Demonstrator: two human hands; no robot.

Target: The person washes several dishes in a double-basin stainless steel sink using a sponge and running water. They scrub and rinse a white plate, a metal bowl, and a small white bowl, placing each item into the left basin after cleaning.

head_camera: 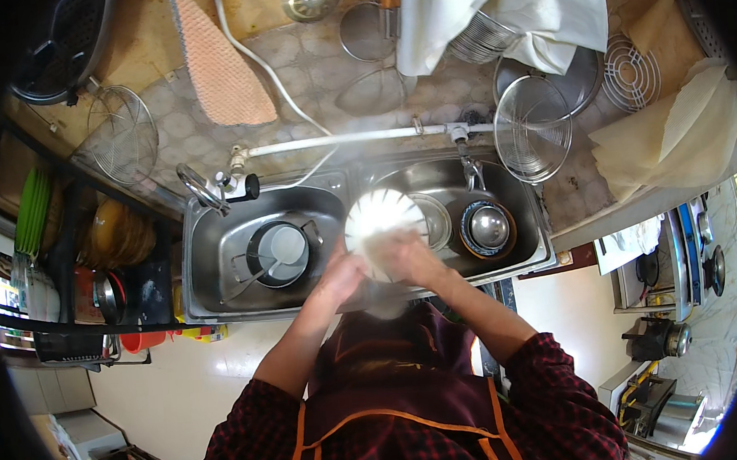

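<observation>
A white dish point(380, 207) with dark radial stripes at its rim is held over the divider of the steel double sink point(356, 167). My left hand point(346, 275) grips its near left edge. My right hand point(413, 257) lies against the dish's face, blurred by motion; whether it holds a scrubber cannot be made out. Partly behind the dish, a clear glass dish point(436, 222) sits in the right basin. To its right, a steel bowl point(489, 227) rests inside a brown-rimmed bowl point(509, 247). The left basin holds a dark pot point(256, 237) containing a pale ladle point(288, 245).
A chrome faucet point(198, 183) overhangs the left basin, a metal tap point(472, 172) the right. Behind runs a white pipe point(350, 138). A wire strainer point(536, 131) overhangs the right rear corner. A black dish rack point(127, 324) stands left. An orange cloth point(226, 68) hangs behind.
</observation>
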